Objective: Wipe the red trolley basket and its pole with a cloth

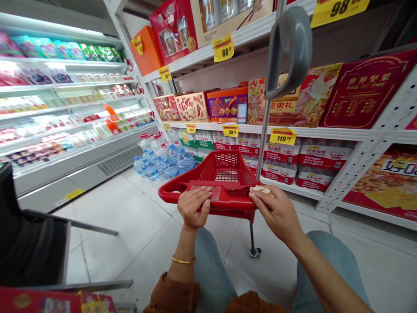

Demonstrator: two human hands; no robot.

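Note:
A red plastic shopping basket cart (pixel 228 191) stands in front of my knees, with a perforated basket body and a flat front rim. My left hand (pixel 194 206) lies on that rim beside a clear label panel (pixel 213 192), its fingers stretched out and nothing in it. At the right corner of the rim, my right hand (pixel 276 211) pinches a crumpled whitish wipe (pixel 261 189) against the red plastic. Part of the wipe is hidden by the fingers. A metal pole with a grey loop handle (pixel 302 48) rises behind the right corner.
Shelves with boxed gifts (pixel 291 100) and packs of bottled water (pixel 282 150) stand ahead. Large water jugs (pixel 163 161) sit on the floor by a refrigerated display (pixel 74 161). A black chair (pixel 31 234) is close at left. One caster (pixel 255 252) shows beneath the cart.

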